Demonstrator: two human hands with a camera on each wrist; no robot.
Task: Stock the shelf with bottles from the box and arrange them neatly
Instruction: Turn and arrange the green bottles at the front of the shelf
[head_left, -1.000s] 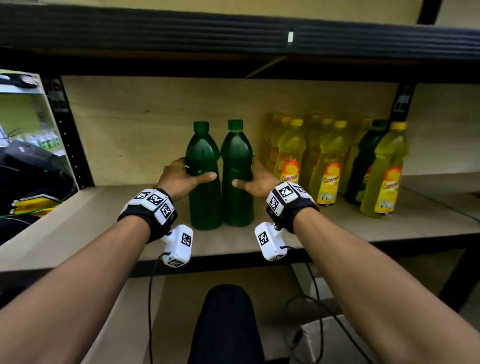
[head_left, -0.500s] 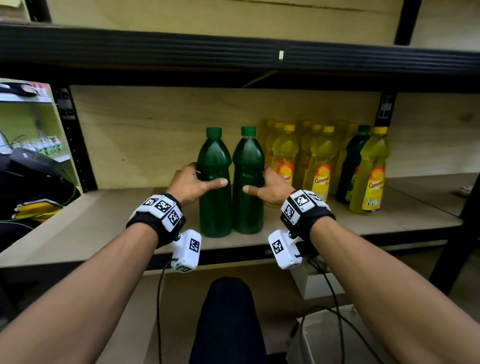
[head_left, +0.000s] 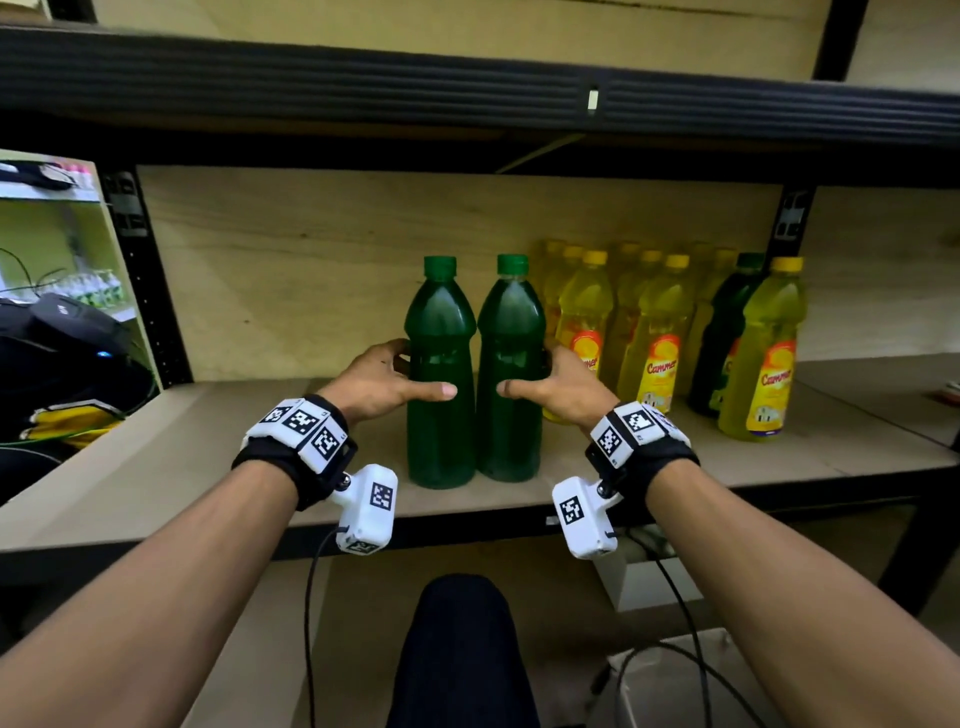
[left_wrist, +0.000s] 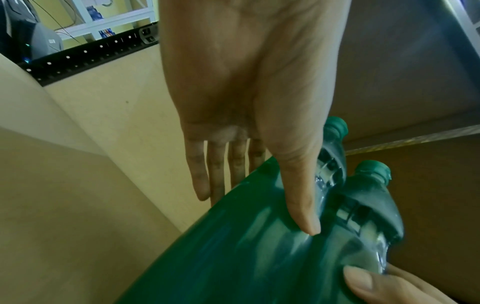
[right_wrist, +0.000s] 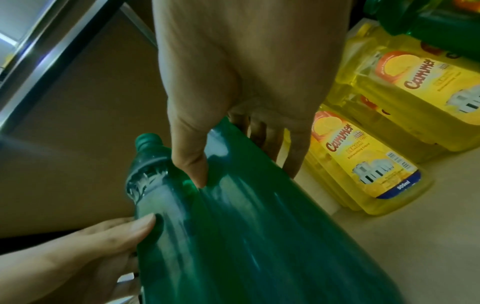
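Bottles: your left hand (head_left: 382, 382) and right hand (head_left: 561, 387) still clasp two green bottles (head_left: 475, 374), now upright on shelf (head_left: 208, 447), shifted toward yellow bottles (head_left: 660, 358).

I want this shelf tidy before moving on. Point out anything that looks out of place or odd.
One dark green bottle stands among the yellow bottles, breaking the colour block. The two green bottles held between the left hand and right hand stand upright side by side, nearer the shelf front. No spills or damage visible.
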